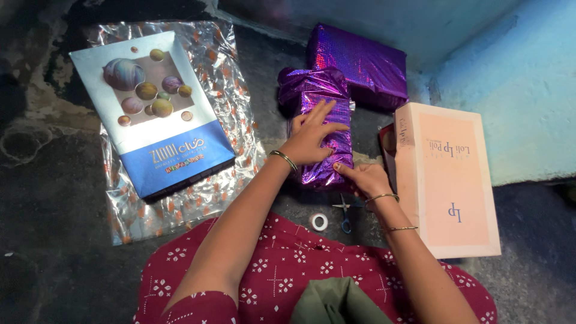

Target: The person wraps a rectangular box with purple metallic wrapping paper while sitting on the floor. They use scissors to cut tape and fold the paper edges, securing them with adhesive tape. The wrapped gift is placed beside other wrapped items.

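Head view: left hand [312, 135] lies spread flat on the purple parcel [321, 129]. Right hand [363, 177] pinches the parcel's near end. Scissors [346, 213] and tape [320, 222] lie just below it.

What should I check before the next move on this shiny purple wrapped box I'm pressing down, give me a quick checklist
1. Left hand flat on the shiny purple foil-wrapped box: ok.
2. Right hand pinching the near end fold of the wrap: ok, fingertips on the foil edge.
3. Near end fold taped shut: cannot tell, hands hide it.
4. Small white tape roll close by: ok, lies on the floor just below the box.
5. Blue-handled scissors close by: ok, beside the tape, partly under the right wrist.
6. Room around the box: not ok, a second purple wrapped parcel and a peach cardboard box crowd it.
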